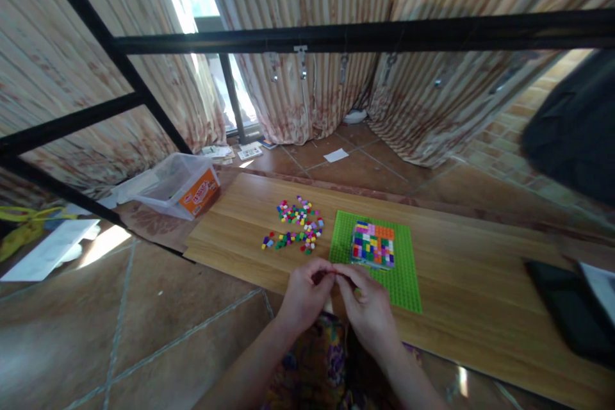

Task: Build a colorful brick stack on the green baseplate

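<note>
My left hand (306,295) and my right hand (371,309) meet at the fingertips above the near edge of the wooden board. Both are closed in a pinch. A tiny hint of red shows between the fingertips, too small to name. Just beyond my right hand lies a green studded baseplate (404,291). On it stands a low block of multicoloured toy bricks (373,245), packed close together with a patterned top. To the left of the baseplate, small loose bricks (312,230) in many colours are scattered over the board.
The wooden board (466,269) stretches across in front of me. A clear plastic box (168,182) with an orange label stands past its left end. A dark flat object (567,307) lies at the right. A black metal bar (346,38) crosses before striped curtains (307,96).
</note>
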`<state>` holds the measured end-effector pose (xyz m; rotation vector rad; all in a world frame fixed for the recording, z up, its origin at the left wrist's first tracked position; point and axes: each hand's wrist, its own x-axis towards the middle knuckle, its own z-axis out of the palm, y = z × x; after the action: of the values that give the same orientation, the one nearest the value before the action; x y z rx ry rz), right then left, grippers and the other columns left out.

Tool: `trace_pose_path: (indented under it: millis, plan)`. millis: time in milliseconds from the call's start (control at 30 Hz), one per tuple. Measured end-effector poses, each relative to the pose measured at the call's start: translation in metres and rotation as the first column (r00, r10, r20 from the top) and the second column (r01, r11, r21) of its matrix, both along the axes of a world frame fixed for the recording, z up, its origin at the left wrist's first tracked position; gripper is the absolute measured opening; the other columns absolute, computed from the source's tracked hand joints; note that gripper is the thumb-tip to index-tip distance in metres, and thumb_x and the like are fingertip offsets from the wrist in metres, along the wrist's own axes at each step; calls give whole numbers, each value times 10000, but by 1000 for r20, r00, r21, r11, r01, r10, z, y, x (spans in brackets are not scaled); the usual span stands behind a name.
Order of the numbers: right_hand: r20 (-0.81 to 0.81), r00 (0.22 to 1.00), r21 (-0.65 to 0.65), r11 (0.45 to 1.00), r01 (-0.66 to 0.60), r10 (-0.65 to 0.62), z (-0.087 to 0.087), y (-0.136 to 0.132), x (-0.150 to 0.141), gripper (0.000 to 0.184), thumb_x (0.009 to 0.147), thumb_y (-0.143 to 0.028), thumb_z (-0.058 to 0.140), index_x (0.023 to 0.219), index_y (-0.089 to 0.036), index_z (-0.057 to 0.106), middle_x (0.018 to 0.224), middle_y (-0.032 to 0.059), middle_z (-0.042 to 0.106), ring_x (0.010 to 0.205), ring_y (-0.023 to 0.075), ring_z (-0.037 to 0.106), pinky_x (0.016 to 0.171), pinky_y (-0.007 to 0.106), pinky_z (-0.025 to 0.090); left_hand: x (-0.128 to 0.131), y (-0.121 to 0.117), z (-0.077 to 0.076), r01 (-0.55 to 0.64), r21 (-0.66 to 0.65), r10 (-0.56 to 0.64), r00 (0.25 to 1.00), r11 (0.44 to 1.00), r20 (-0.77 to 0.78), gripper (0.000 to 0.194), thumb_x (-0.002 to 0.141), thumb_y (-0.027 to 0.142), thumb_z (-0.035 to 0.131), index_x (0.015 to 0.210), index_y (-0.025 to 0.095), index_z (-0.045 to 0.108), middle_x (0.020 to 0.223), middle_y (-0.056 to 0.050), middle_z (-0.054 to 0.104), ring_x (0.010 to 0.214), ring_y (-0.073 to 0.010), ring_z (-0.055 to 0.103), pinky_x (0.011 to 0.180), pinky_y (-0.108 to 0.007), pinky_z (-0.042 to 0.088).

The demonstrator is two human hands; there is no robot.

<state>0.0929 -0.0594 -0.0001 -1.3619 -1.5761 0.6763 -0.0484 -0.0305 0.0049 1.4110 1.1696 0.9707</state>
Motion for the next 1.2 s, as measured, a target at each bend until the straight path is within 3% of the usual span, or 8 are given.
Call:
trace_pose_path:
  millis: [233, 667, 900, 1033, 1200]
  plan:
    - [-13, 1000, 12, 1000, 15, -15, 4, -7, 17, 194, 932, -244, 557, 1013, -273, 731, 960, 41, 730, 876, 184, 698, 767, 293, 567, 14, -1, 13, 100, -78, -99, 995, 992, 11, 140, 851, 237, 551, 836, 193, 683, 751, -18, 681, 708, -146, 639, 694, -255, 523]
    - [119, 986, 138, 985, 103, -120, 11, 5, 40, 180, 947, -268, 548, 938, -249, 727, 904, 50, 735, 826, 177, 693, 733, 286, 563, 42, 18, 24, 81, -85, -77, 996, 993, 46, 101, 798, 284, 664, 788, 188, 694, 720, -7, 695, 672, -135, 631, 648, -243, 525]
    - [124, 951, 191, 948, 256, -282, 7, 6, 52, 190, 943, -338, 584, 971, -273, 760, 994, 60, 712, 896, 183, 693, 787, 310, 574, 54, 16, 21, 116, -137, -101, 989, 984, 111, 186, 857, 363, 598, 856, 203, 693, 795, -17, 714, 674, -144, 657, 636, -262, 549]
    - [186, 928, 267, 926, 268, -322, 7, 20, 57, 202, 942, -353, 592, 984, -272, 772, 1037, 76, 696, 950, 206, 651, 839, 357, 550, 53, 28, 17, 27, -38, -26, 999, 999, 25, 170, 866, 306, 589, 916, 203, 715, 849, -22, 730, 738, -148, 665, 686, -258, 541]
    - [304, 890, 306, 920, 245, -339, 11, 52, 60, 229, 951, -348, 576, 989, -263, 785, 1061, 94, 680, 980, 231, 580, 874, 405, 494, 53, 63, 9, -107, 76, 117, 983, 991, -145, 147, 849, 194, 586, 883, 185, 729, 853, -22, 737, 746, -143, 657, 719, -257, 515]
